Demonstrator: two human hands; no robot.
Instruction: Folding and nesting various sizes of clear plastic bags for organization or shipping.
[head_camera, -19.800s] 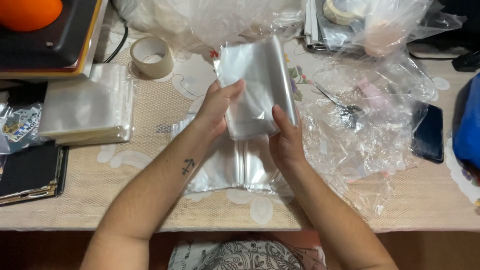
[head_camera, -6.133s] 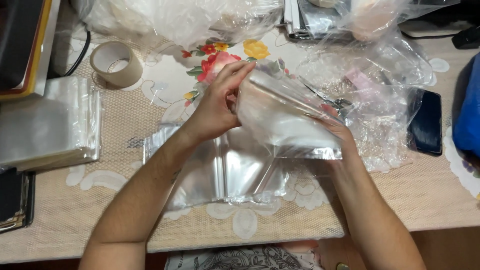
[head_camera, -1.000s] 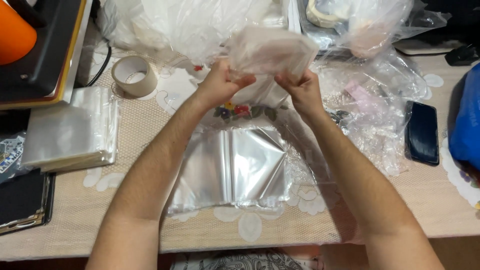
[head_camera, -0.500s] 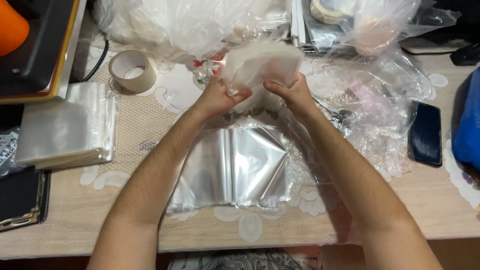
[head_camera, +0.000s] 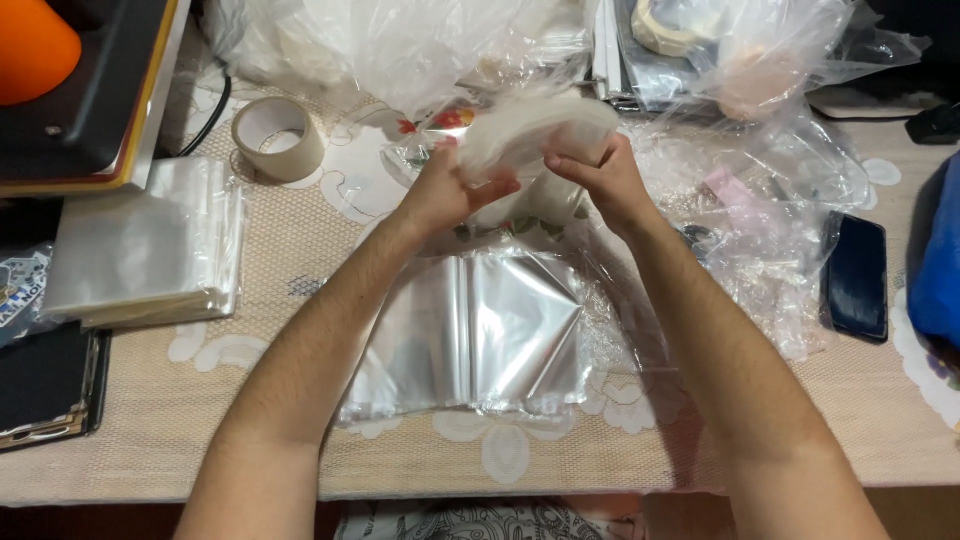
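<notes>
My left hand (head_camera: 447, 187) and my right hand (head_camera: 598, 178) both grip a bunch of thin clear plastic bags (head_camera: 535, 130), bent into a curve and held above the table's middle. The left hand pinches its left end, the right hand its right end. Beneath my forearms a flat pile of clear plastic bags (head_camera: 480, 340) lies on the patterned tablecloth (head_camera: 300, 260). The far side of the held bunch is hidden by my fingers.
A tape roll (head_camera: 277, 137) lies at the upper left, with a stack of clear bags (head_camera: 145, 255) below it. A dark machine with an orange part (head_camera: 70, 90) fills the left corner. Crumpled plastic wrap (head_camera: 760, 210) and a black phone (head_camera: 857, 277) are at the right.
Over the last second my hands brought the bunch of bags slightly lower and bent it flatter into a curve. The pile on the table has not moved.
</notes>
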